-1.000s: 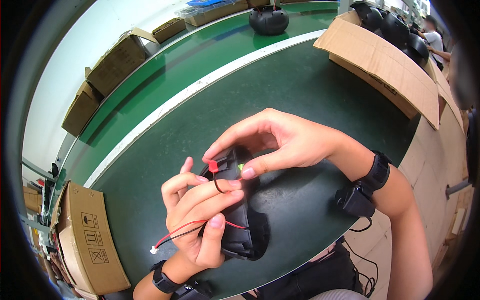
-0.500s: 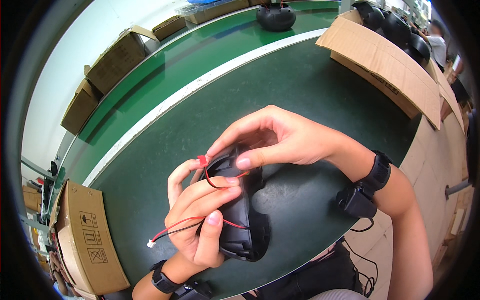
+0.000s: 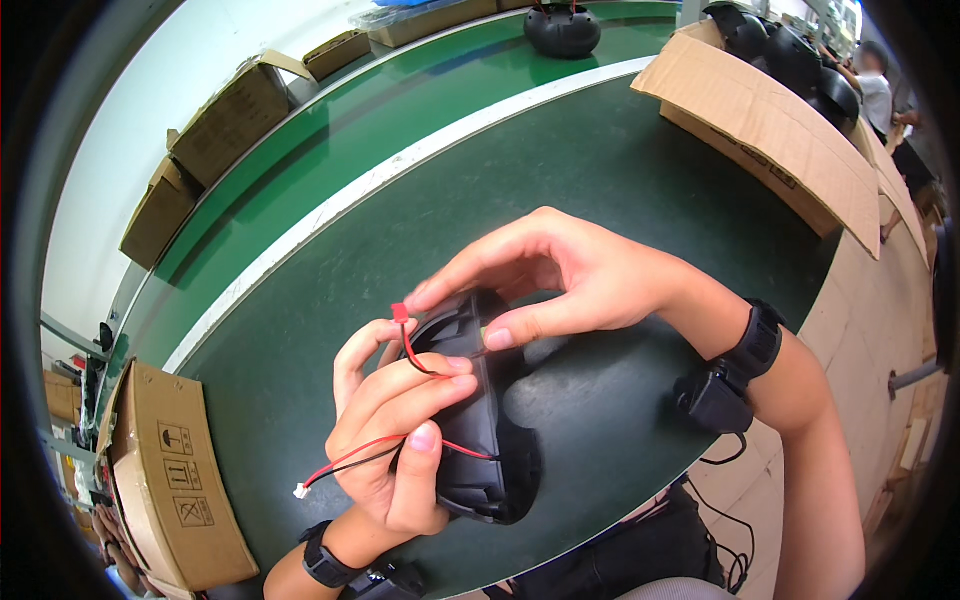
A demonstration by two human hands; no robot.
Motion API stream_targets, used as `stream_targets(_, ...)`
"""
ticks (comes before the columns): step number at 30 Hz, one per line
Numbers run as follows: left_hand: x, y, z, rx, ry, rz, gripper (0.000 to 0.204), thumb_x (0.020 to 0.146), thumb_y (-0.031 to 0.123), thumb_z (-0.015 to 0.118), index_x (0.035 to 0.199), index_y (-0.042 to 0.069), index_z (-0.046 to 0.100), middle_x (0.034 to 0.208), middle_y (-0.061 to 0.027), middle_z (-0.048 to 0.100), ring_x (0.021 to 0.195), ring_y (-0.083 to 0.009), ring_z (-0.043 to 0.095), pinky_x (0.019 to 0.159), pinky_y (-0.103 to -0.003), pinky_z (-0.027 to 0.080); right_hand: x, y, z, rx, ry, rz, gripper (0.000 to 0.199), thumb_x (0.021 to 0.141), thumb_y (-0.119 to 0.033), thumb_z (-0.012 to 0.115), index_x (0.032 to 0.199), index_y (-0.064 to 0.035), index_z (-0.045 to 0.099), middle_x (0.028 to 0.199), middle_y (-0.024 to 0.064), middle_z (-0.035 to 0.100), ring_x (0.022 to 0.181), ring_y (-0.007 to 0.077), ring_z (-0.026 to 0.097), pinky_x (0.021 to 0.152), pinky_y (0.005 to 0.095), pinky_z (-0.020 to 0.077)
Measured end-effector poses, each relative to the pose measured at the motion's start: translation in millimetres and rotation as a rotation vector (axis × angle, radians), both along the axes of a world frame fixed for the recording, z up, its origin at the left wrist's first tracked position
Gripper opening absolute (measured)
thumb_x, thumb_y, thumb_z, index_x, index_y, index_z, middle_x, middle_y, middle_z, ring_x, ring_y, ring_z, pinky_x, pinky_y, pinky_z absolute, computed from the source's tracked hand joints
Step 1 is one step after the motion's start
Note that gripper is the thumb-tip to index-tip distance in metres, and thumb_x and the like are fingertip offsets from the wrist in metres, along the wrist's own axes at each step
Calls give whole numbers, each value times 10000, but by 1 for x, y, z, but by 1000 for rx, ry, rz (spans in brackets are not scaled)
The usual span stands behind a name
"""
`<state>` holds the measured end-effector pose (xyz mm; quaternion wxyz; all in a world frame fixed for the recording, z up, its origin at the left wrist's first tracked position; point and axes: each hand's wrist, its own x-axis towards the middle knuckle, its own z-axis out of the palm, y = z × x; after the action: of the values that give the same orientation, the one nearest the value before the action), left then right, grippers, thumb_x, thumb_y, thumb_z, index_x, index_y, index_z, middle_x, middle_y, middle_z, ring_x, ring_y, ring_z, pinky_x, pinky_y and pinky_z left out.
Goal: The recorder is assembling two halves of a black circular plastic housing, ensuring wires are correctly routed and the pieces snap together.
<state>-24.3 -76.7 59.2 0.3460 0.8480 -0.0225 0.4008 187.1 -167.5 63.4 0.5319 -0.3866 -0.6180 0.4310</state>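
Observation:
A black plastic housing (image 3: 487, 420), hollow side toward me, is tilted up above the green work surface. My left hand (image 3: 385, 470) is closed around its left side, with red and black wires running between the fingers. One wire pair ends in a small red connector (image 3: 400, 313) near my left index fingertip. The other pair hangs out left to a white connector (image 3: 301, 491). My right hand (image 3: 600, 265) arches over the housing's upper end, thumb against its right edge and fingertips by the red connector. Its fingers partly hide what lies behind them.
The dark green table (image 3: 300, 340) borders a brighter green belt (image 3: 330, 130) carrying a round black shell (image 3: 562, 32). Open cardboard boxes stand at the left (image 3: 180, 480) and upper right (image 3: 750, 120). Several black shells sit behind the right box, near another person (image 3: 875, 95).
The red connector has turned more upright. My right thumb has shifted slightly right on the housing's edge. The round shell on the belt has moved a little to the right.

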Motion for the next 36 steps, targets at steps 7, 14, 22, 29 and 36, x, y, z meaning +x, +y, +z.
stream_targets(7, 3, -3, 1, -36, 0, 18, 304, 850, 182, 488, 927, -21, 703, 937, -170, 680, 1113, -386, 500, 1020, -519, 343, 20, -20, 38, 223, 51, -336, 317, 901, -135, 661, 1174, 15, 601, 1128, 92, 639, 1017, 132, 606, 918, 287, 487)
stream_targets(14, -12, -5, -6, -100, -2, 49, 280, 855, 196, 473, 922, -11, 649, 971, -161, 632, 1209, -374, 420, 1024, -510, 310, 34, -107, 101, 417, -220, -763, 265, 937, -57, 564, 1193, 14, 568, 1100, 112, 641, 981, 157, 627, 906, 300, 498)
stream_targets(22, -2, -7, -13, -144, -51, 16, 286, 856, 205, 475, 910, -13, 653, 954, -157, 635, 1200, -369, 426, 1025, -509, 306, 156, -219, 164, -22, -726, -1283, 302, 903, -181, 584, 1176, -55, 612, 1069, 55, 659, 936, 109, 616, 828, 246, 475)
stream_targets(29, 0, -7, -7, -144, -55, 27, 304, 857, 227, 482, 901, -12, 665, 943, -156, 640, 1191, -367, 436, 1019, -504, 315, 244, -244, 139, -920, -1514, -1226, 317, 748, -147, 717, 1040, -32, 674, 1178, 160, 617, 1113, 312, 582, 973, 365, 460)
stream_targets(36, -7, -5, -2, -52, -44, -45, 320, 935, 201, 465, 1009, -26, 678, 1066, -164, 650, 1194, -377, 488, 1075, -487, 306, 286, -228, 134, -614, -1505, -1478, 671, 742, -91, 709, 1325, -61, 378, 1345, 195, 450, 1207, 317, 513, 1021, 384, 428)
